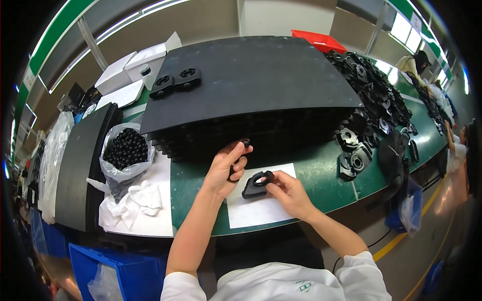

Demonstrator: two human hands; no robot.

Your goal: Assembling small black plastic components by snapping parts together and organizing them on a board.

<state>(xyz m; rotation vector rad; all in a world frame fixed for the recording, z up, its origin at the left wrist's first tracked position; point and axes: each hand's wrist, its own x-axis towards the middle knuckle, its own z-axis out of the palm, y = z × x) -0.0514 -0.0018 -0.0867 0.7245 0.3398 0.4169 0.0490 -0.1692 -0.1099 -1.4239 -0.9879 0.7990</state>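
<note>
My left hand (228, 168) is raised in front of the stacked black trays, closed. It pinches a small round black piece (245, 142) between thumb and fingertip, like the balls in the bag. Another dark bit shows under its curled lower fingers, too covered to name. My right hand (291, 194) is shut on the edge of a black plastic housing (255, 187) with a round opening at one end. The housing is tilted above a white sheet of paper (266, 213) on the green table.
A stack of black trays (256, 75) fills the middle, two black housings (188, 78) on top. Left stands a clear bag of black balls (126, 149) beside a white cloth (134, 203). Right lies a heap of black housings (376, 95) near a red bin (319, 40). A person (414, 65) sits far right.
</note>
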